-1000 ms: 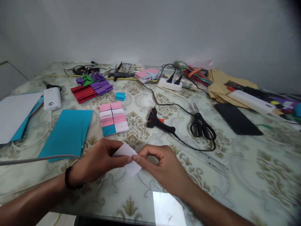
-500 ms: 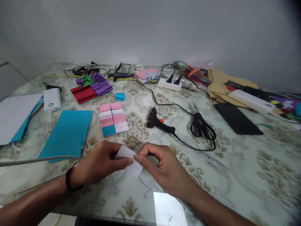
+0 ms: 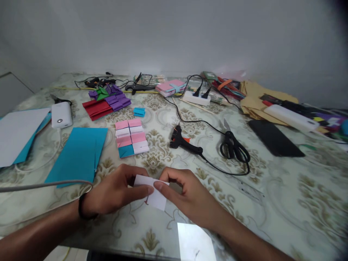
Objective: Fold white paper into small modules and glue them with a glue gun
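A small piece of white paper (image 3: 159, 200) is pinched between both hands above the near part of the table. My left hand (image 3: 116, 188) grips its left side, thumb on top and fingers behind. On the right side my right hand (image 3: 182, 188) holds it the same way, the two thumb tips close together. A short dark reddish mark shows on the paper's lower left. Just beyond the hands lie folded pink, white and blue paper pieces (image 3: 131, 137) in a block. Blue paper sheets (image 3: 77, 154) rest left of it. The fingers behind the paper are partly hidden.
A black glue gun (image 3: 186, 142) and black-handled scissors (image 3: 233, 145) lie beyond my right hand, with a cord looping between them. Farther right is a black phone (image 3: 276, 137). A white power bank (image 3: 61, 115) and its cable are at left; a power strip (image 3: 196, 98) sits at the back.
The white paper has turned in my fingers and its face now shows more, with the reddish mark visible. Both hands have shifted only slightly.
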Tool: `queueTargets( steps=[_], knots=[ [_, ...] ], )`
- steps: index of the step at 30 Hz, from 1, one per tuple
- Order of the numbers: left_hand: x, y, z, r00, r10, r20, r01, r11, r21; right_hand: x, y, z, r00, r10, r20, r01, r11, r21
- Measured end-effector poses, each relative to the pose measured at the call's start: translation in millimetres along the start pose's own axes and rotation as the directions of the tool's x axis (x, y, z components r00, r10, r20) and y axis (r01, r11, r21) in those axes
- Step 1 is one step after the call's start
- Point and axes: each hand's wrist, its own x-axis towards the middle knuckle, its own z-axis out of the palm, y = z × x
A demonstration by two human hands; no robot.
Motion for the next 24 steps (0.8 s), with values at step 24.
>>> queueTargets(
  steps=[24],
  knots=[
    [1.7, -0.8, 3.1, 0.980, 0.095, -0.175, -0.079, 0.992, 0.095, 3.1, 1.2, -3.3, 0.997, 0.020, 0.080, -0.017, 0.999, -0.040]
  ],
)
